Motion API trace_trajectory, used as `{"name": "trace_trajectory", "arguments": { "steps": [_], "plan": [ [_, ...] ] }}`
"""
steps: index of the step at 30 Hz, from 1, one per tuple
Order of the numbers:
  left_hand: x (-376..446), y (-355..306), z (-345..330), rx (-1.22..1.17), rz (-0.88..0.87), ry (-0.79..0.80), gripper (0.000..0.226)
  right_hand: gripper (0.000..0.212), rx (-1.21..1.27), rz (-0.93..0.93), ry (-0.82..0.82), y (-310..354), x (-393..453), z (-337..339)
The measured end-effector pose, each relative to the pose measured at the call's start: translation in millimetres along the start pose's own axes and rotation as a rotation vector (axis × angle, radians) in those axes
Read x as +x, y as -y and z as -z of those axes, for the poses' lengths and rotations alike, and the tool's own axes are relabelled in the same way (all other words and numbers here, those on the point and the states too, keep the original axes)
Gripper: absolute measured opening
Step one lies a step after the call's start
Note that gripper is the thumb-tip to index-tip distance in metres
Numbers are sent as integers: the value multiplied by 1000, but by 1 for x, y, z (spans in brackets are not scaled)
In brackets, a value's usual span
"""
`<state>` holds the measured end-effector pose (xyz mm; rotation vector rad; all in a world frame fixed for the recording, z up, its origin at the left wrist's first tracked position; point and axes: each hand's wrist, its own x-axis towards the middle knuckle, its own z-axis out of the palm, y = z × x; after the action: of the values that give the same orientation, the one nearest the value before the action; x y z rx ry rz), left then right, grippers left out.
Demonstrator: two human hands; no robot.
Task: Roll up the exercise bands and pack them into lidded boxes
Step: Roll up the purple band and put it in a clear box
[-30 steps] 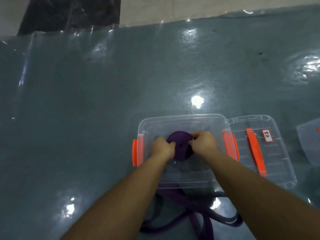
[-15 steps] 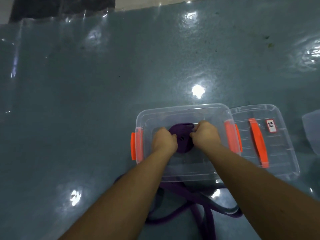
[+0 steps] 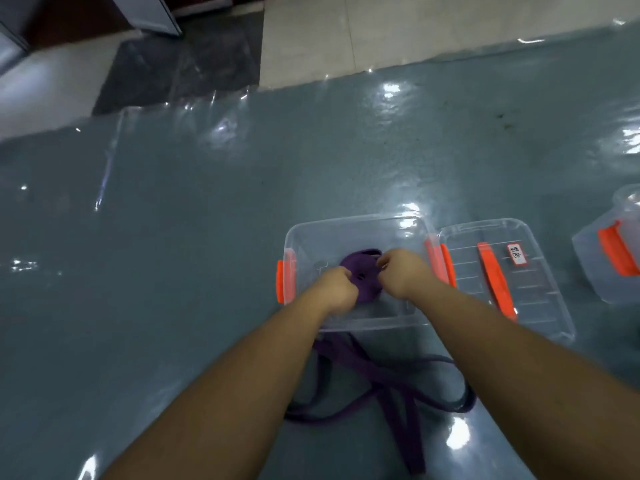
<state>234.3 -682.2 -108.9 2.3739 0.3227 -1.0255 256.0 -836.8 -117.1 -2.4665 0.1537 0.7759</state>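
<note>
Right now both hands are down inside the open clear box [image 3: 356, 233]. The left hand [image 3: 335, 287] and the right hand [image 3: 401, 271] have their fingers curled round a purple roll [image 3: 360, 273], one on each side, and the roll sits low in the box, near its middle. I cannot tell whether it touches the bottom yet.

The lid [image 3: 540, 282] lies flat just beside the box on the right, with its orange handle [image 3: 496, 282] up and a small label [image 3: 516, 253] on it. Another box [image 3: 595, 251] stands further right, partly out of view. Loose purple bands [image 3: 381, 386] lie tangled on the blue mat [image 3: 173, 237] in front of the box, under the forearms.

To do this step well, I'd say the roll wants to be pressed flat to the floor of the box before either hand lets go, since a rolled band likes to spring open. Letting go one side at a time, with a finger on the loose end, should keep it wound. It looks wise to seat it toward a corner, leaving room for the others still on the mat.
</note>
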Motion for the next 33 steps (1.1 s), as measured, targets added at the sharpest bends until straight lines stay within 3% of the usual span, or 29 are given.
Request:
{"name": "trace_trajectory", "arguments": {
  "steps": [5,9,12,16,20,24,27,30,33],
  "plan": [
    [-51,8,2,-12,-146,-269,40,35,101,154,-169,5,-51,10],
    [-94,22,-11,-37,-302,-502,30,28,112,309,-223,7,-92,1],
    [-120,40,-29,-49,-390,-581,23,22,95,390,-220,0,-119,-16],
    [-143,70,-58,-74,-386,-556,21,19,68,348,-174,-24,-152,-44],
    [-152,101,-84,-53,-267,-431,22,16,-64,111,-40,-61,-172,-79],
    [-160,139,-109,-43,-201,-311,24,54,-151,-148,67,-101,-189,-123],
    [-167,166,-124,-11,-185,-241,28,34,-222,-183,170,-117,-207,-150],
    [-173,185,-128,-18,-202,-215,26,12,-194,-180,96,-114,-221,-160],
    [-178,198,-122,-25,-220,-215,24,10,-132,-136,-7,-90,-230,-156]
  ]
}}
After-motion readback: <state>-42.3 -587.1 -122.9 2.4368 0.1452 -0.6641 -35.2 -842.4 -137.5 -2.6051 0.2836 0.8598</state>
